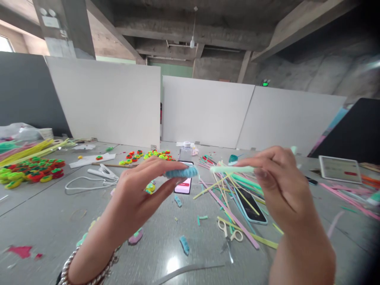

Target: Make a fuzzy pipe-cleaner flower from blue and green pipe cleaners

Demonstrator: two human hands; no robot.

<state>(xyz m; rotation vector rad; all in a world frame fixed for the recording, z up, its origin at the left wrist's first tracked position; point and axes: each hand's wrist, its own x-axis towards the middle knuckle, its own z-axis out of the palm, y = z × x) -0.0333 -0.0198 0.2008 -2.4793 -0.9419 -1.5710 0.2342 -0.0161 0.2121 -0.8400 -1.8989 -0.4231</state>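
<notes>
My left hand [139, 194] is raised over the grey table [44, 213], its thumb and fingers pinched on a fuzzy blue pipe-cleaner piece [181, 172]. My right hand [279, 182] is level with it and pinches a pale mint pipe cleaner [231, 169] that points left, its tip almost touching the blue piece. Below the hands lie a heap of coloured pipe cleaners [228, 190], two phones [184, 185] [249, 206] and small scissors [228, 235].
Red, green and yellow fuzzy pieces [29, 170] are heaped at the left, with more [148, 155] further back by a small clear bottle [185, 151]. A white cable [89, 183] lies left of centre. A tablet [340, 169] lies at the right. White partition boards [208, 111] stand behind.
</notes>
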